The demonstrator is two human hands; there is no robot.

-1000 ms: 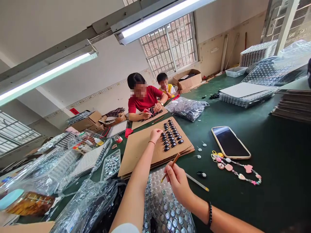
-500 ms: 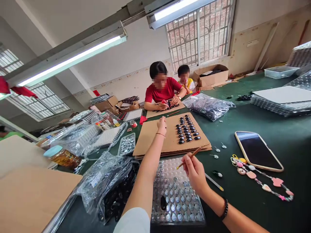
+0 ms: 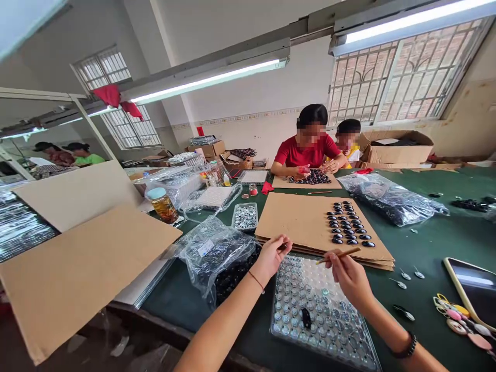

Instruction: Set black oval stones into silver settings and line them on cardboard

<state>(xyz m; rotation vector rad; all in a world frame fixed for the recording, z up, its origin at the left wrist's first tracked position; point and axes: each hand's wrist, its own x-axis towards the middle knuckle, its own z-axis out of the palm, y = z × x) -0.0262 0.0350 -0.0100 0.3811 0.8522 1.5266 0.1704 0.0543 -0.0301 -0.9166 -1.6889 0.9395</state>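
My right hand (image 3: 351, 274) pinches a thin brown stick (image 3: 346, 253) with a yellowish tip, above the right side of a clear plastic tray (image 3: 284, 326). The tray's cups hold many small round silvery pieces, and one black oval piece (image 3: 306, 318) lies on top of them. My left hand (image 3: 272, 257) has its fingers curled together over the tray's far left corner. Something small and dark shows between those fingertips, too small to name. Beyond the tray, glossy black oval pieces (image 3: 351, 226) stand in rows on stacked cardboard sheets (image 3: 290, 217).
An open plastic bag (image 3: 205, 253) of black pieces and a box (image 3: 246, 205) of silvery pieces are left of the cardboard. A phone (image 3: 475, 292) and beaded strap (image 3: 461, 326) lie at right. Across the table, a person in red (image 3: 289, 150) works beside another person (image 3: 352, 150).
My left hand has drawn back from over the cardboard to the tray's far edge. My right hand still holds the stick. The camera view has swung left.
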